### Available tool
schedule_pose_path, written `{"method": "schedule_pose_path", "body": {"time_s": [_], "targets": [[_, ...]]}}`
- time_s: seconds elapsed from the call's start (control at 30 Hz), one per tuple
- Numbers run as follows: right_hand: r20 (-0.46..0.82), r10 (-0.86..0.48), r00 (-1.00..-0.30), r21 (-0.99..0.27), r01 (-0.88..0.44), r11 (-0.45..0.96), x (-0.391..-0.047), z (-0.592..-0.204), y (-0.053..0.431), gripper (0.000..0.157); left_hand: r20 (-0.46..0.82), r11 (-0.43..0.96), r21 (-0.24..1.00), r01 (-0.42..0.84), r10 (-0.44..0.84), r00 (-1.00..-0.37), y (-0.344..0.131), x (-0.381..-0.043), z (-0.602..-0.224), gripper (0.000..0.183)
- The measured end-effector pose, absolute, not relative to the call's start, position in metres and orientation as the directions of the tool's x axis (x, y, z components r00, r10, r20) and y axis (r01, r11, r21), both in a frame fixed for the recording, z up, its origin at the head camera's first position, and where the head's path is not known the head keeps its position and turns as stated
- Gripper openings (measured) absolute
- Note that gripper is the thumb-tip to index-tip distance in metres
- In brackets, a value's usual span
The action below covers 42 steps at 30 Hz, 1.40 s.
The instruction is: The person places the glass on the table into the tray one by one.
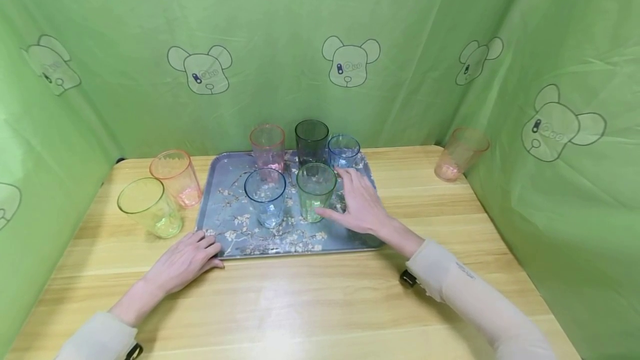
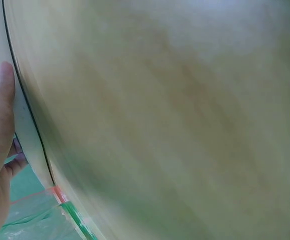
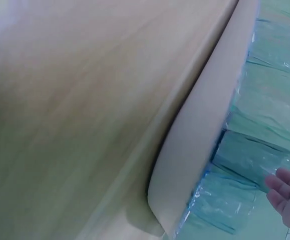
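A blue tray (image 1: 300,244) with a white-blossom print lies on the wooden table, bearing several clear tumblers. My left hand (image 1: 187,260) holds the tray's near left corner, fingers bent over the rim and thumb along the front. My right hand (image 1: 362,204) is at the right side of a green tumbler (image 1: 316,190), fingers spread, thumb in front of its lower part; firm contact cannot be made out. Left of it stands a blue tumbler (image 1: 265,199). Behind are a pink tumbler (image 1: 267,146), a dark grey one (image 1: 311,143) and a small blue one (image 1: 344,151).
Left of the tray, a yellow-green tumbler (image 1: 150,207) and an orange-pink one (image 1: 177,176) stand on the table (image 1: 280,304). Another pinkish tumbler (image 1: 457,154) is near the table's far right corner. Green curtains (image 1: 280,26) with bear faces enclose the table behind and at both sides.
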State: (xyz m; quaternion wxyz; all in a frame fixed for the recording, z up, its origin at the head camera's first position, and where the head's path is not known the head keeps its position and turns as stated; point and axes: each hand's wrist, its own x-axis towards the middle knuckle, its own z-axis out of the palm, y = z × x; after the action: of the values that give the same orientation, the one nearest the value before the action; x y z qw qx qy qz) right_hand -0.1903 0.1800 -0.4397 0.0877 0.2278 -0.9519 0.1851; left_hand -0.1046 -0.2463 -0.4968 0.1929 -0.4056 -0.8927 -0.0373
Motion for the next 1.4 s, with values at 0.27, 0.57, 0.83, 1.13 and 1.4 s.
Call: {"method": "schedule_pose_path", "body": {"time_s": [0.27, 0.57, 0.83, 1.13, 1.4], "targets": [[0.273, -0.375, -0.886, -0.341, -0.454, 0.824, -0.186, -0.429, 0.193, 0.113, 0.393, 0.661, -0.095, 0.745, 0.712, -0.582, -0.246, -0.106, -0.498, 0.028], [0.311, -0.315, -0.897, -0.374, -0.42, 0.826, -0.18, -0.416, 0.216, 0.113, 0.391, 0.665, -0.089, 0.742, 0.708, -0.588, -0.246, -0.106, -0.497, 0.029], [0.336, -0.272, -0.902, -0.363, -0.391, 0.846, -0.181, -0.411, 0.239, 0.109, 0.383, 0.666, -0.083, 0.742, 0.708, -0.593, -0.246, -0.106, -0.497, 0.029], [0.411, -0.179, -0.894, -0.349, -0.336, 0.875, -0.182, -0.405, 0.272, 0.105, 0.37, 0.668, -0.087, 0.739, 0.711, -0.598, -0.245, -0.107, -0.497, 0.029], [0.464, -0.104, -0.88, -0.364, -0.297, 0.883, -0.185, -0.406, 0.295, 0.103, 0.371, 0.668, -0.091, 0.739, 0.711, -0.597, -0.246, -0.106, -0.498, 0.029]]}}
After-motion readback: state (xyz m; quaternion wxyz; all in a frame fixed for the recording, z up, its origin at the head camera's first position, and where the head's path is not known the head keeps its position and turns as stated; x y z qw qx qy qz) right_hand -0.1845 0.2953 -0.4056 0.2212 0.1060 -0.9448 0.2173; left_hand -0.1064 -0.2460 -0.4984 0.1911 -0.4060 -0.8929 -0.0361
